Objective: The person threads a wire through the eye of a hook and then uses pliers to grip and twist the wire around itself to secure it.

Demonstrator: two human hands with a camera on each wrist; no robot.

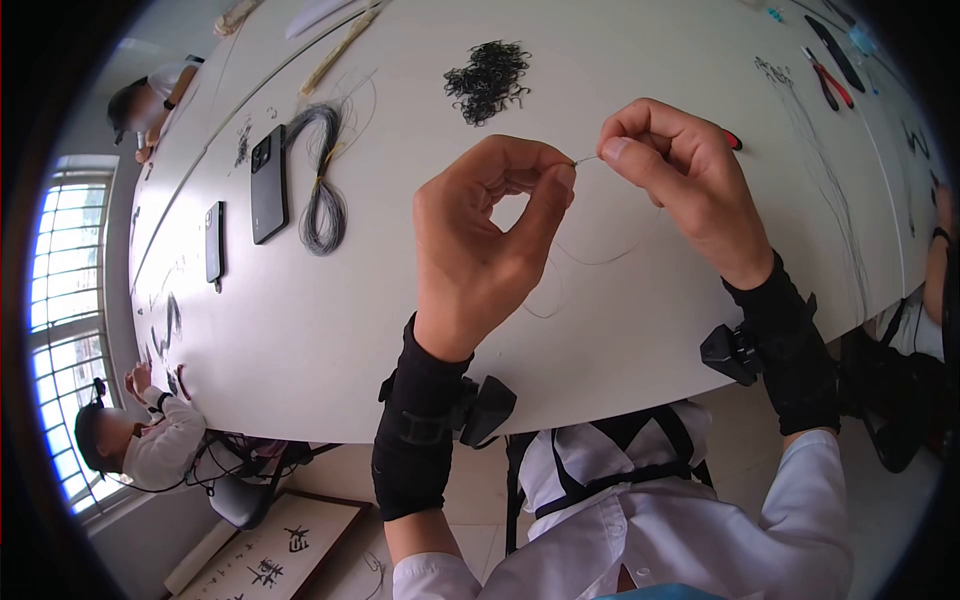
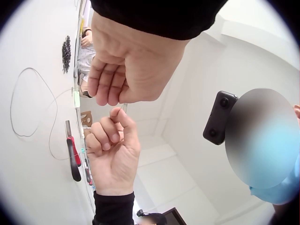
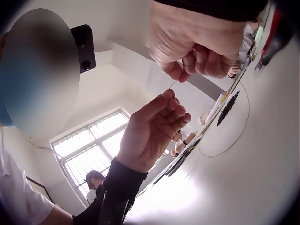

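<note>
In the head view the left hand [image 1: 485, 235] pinches a fine line between thumb and index fingertip, with a tiny dark piece at the tips that is too small to identify. Just right of it, the right hand [image 1: 690, 180] pinches the same thin line [image 1: 587, 158] between thumb and forefinger, its other fingers curled. A short gap separates the two sets of fingertips. Loops of the line [image 1: 600, 262] hang below the hands over the white table. In the right wrist view two thin ends [image 3: 169, 85] show between the left hand [image 3: 150, 129] and the right hand [image 3: 197, 47].
A pile of black hooks [image 1: 487, 82] lies beyond the hands. To the left are a coiled bundle of line [image 1: 322, 190] and two phones [image 1: 268, 185]. Red-handled pliers [image 1: 828, 82] and long strands [image 1: 830, 200] lie at right. Other people sit around the table [image 1: 380, 330].
</note>
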